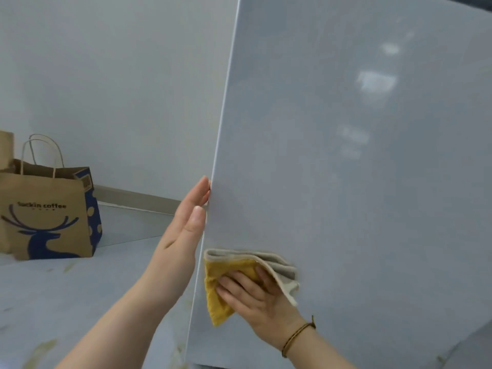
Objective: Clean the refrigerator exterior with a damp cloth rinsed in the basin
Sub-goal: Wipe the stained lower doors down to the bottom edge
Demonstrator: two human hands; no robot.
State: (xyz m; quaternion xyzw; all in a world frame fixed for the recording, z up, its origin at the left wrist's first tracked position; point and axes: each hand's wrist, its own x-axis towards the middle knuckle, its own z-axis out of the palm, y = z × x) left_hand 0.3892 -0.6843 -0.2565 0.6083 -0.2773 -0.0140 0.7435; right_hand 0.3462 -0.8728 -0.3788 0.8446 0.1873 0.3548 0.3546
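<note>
Yellow cloth (216, 275) under right hand (255, 298) | left hand (183, 227) on refrigerator (346, 182) edge

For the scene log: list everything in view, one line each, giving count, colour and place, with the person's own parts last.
refrigerator: one, glossy pale grey-blue, fills the right of the view
cloth: one, yellow with a grey side, folded, low on the refrigerator near its left edge
paper bags: at least two, brown with dark blue print, on the floor at left
wall: one, pale grey, behind the bags
floor: pale, yellowish stains, lower left
bracelet: one, brown cord, right wrist
left hand: flat against the refrigerator's left edge
right hand: presses the cloth on the panel
</note>
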